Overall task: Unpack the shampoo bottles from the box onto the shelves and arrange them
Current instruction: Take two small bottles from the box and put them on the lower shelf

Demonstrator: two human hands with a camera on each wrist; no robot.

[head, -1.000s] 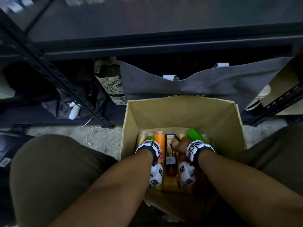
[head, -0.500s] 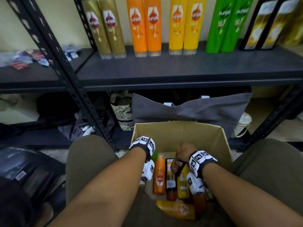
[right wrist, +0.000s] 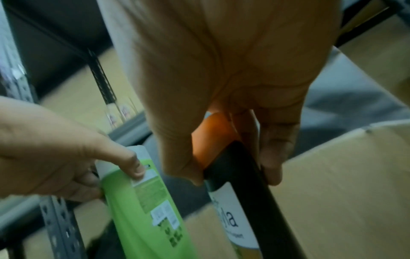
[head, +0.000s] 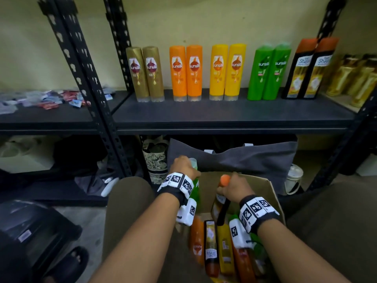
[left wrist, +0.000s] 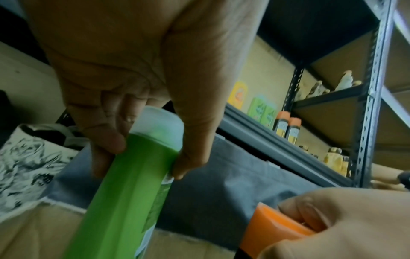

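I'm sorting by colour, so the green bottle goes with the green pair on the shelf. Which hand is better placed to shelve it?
Left. The left hand already grips the green bottle by its cap end, lifted above the box. The right hand holds the black bottle with the orange cap.

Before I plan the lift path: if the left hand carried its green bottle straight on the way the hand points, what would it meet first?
Probably the grey bag under the shelf: the left hand, gripping the green bottle, points at it over the box. Depth is unclear.
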